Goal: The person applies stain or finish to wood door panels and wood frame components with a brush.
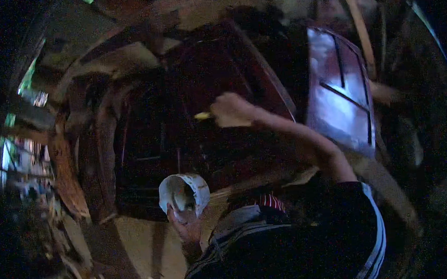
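Observation:
My left hand (190, 231) is closed around a whitish tub (201, 190) with a ragged rim, held low in front of my body. The tub's mouth faces me, and its inside shows pale smears and a dark patch. Higher up, my right hand (232, 110) is closed in a fist in front of a dark reddish wooden panel (210, 75). A small yellow-ended thing (202, 115) sticks out of the fist to the left. The rest of it is hidden in my fingers, and I cannot tell its kind.
On the right, a glossy panel (339, 104) with dark strips reflects bright light. A wooden post (361, 29) rises beside it. Curved-looking wooden pieces (67, 166) stand at the left, with blurred clutter beyond. Pale floor (138, 243) shows below the tub.

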The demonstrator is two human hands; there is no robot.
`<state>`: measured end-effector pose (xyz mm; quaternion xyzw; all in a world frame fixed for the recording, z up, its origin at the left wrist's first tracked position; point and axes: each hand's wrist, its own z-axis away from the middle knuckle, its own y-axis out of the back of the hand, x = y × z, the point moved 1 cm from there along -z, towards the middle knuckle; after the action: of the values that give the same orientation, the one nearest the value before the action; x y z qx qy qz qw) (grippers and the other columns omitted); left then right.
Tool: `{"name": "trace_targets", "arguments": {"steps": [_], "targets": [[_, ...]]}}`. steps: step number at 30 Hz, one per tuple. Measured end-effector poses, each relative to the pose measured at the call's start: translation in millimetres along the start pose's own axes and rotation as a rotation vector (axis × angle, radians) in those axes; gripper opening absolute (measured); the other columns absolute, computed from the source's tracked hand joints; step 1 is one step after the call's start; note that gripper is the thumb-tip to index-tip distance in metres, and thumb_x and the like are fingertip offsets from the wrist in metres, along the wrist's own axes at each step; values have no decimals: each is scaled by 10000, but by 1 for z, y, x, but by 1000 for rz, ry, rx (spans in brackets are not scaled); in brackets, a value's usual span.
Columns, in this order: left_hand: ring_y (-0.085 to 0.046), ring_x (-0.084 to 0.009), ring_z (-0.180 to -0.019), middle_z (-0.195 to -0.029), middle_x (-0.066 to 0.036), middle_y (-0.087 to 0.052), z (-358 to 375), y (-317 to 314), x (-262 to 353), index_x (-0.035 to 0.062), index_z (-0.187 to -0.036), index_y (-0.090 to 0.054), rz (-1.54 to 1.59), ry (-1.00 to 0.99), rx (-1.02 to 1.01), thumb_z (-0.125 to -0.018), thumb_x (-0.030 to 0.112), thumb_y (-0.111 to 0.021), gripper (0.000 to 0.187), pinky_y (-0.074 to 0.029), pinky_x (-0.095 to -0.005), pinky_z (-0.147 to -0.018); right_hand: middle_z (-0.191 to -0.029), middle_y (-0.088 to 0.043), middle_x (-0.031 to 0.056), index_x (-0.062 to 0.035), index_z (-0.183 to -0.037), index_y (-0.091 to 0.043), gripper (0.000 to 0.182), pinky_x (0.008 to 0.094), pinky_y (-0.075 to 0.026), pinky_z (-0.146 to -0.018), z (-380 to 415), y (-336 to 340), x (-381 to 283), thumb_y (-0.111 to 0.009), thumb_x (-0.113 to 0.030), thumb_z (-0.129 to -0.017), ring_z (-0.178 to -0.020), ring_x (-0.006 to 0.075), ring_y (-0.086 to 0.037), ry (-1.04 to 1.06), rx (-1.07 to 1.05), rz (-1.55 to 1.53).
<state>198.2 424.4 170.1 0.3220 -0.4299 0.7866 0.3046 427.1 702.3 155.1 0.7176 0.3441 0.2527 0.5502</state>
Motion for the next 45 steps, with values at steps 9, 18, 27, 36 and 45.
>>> {"name": "trace_targets", "arguments": {"steps": [9, 18, 27, 36, 45], "targets": [[-295, -385, -1276, -1421, -82, -292, -49, 44, 23, 225, -1376, -314, -456, -21, -179, -787, 492, -604, 709, -305, -672, -955, -763, -657, 157, -26, -836, -651, 144, 381, -543, -629, -39, -55, -70, -629, -114, -723, -703, 335, -654, -731, 294, -609], [-257, -395, -1300, -1445, -85, -252, -77, 39, 43, 228, -1382, -305, 26, 527, -101, -817, 439, -593, 669, -268, -692, -971, -1043, -657, 74, -47, -1072, -638, 295, 310, -505, -771, 201, -14, -40, -637, -111, -784, -886, 190, -636, -1060, 992, -427], [-368, -383, -1238, -1395, -108, -337, -163, 55, 12, 181, -1376, -299, -288, 581, -386, -828, 485, -569, 682, -416, -586, -925, -943, -656, 76, -3, -1030, -618, 256, 291, -508, -732, 257, -17, -151, -647, -177, -845, -822, 157, -626, -1479, 1059, -196], [-369, -318, -1226, -1376, -118, -308, -205, 64, -44, 157, -1379, -253, -249, 440, -792, -839, 510, -562, 715, -396, -545, -952, -997, -636, 91, -25, -1047, -600, 245, 298, -505, -787, 138, 6, -239, -646, -109, -821, -868, 144, -616, -1234, 1156, -724], [-307, -286, -1278, -1405, -116, -248, -218, 145, -131, 171, -1411, -190, -471, -396, -708, -863, 512, -531, 731, -263, -498, -1056, -1010, -633, 103, -29, -1041, -608, 251, 312, -511, -784, 62, -78, -287, -619, -47, -791, -894, 168, -608, -542, 368, -547]]}}
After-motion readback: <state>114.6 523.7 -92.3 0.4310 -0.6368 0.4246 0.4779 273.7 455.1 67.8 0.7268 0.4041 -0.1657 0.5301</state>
